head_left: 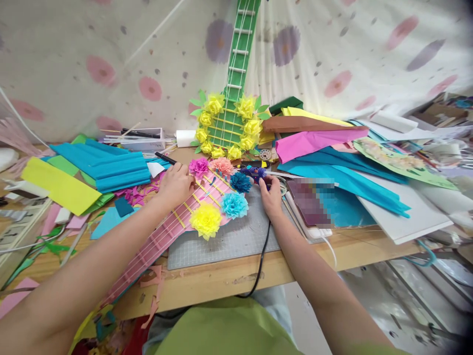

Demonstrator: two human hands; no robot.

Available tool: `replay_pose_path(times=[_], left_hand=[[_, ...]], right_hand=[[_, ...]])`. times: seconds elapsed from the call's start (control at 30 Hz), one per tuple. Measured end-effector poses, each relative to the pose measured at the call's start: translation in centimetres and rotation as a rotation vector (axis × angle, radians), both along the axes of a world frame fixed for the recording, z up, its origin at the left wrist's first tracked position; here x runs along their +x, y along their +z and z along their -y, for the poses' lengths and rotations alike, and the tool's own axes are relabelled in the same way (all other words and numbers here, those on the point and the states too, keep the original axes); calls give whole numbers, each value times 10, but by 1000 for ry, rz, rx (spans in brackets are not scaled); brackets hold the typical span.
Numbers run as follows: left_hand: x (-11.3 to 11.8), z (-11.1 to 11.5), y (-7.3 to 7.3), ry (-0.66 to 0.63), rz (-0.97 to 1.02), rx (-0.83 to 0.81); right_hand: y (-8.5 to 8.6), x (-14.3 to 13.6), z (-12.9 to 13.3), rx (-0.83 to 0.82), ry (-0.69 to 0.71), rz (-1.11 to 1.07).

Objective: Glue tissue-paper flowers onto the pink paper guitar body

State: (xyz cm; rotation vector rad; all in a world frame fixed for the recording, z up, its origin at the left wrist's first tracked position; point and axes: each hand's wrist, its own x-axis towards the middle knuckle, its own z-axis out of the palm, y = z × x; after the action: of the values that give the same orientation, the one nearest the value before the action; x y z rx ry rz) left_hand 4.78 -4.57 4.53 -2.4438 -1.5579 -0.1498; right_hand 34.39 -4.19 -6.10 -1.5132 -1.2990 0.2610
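Note:
A pink paper guitar (148, 250) lies slanted on the grey cutting mat (218, 246), its neck toward me. Paper flowers ring its body: magenta (198, 166), coral (222, 166), dark blue (241, 182), light blue (235, 204) and yellow (205, 220). My left hand (176, 185) is closed at the body's left edge, fingertips on the guitar beside the magenta flower. A black pen (165, 158) shows just behind that hand. Closed around a purple-blue glue gun (254, 172), my right hand (271, 193) is right of the dark blue flower. A black cord (263, 256) hangs below.
A green paper guitar (236, 74) with yellow flowers stands against the patterned curtain (148, 39). Blue folded paper (111, 165) and scraps lie left. Coloured paper sheets (318, 143), scissors (284, 187) and a phone (308, 202) lie right. The table edge (207, 283) is near me.

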Motion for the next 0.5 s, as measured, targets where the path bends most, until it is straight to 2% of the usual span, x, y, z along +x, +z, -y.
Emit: replay_pose_path(times=[0.3,0.5], left_hand=[[3,-7,-12,106,-35,14],[-1,0,-7,107,111,75]], right_hand=[[2,0,1,-16,8,-22],[4,-2,2,-21,20,-32]])
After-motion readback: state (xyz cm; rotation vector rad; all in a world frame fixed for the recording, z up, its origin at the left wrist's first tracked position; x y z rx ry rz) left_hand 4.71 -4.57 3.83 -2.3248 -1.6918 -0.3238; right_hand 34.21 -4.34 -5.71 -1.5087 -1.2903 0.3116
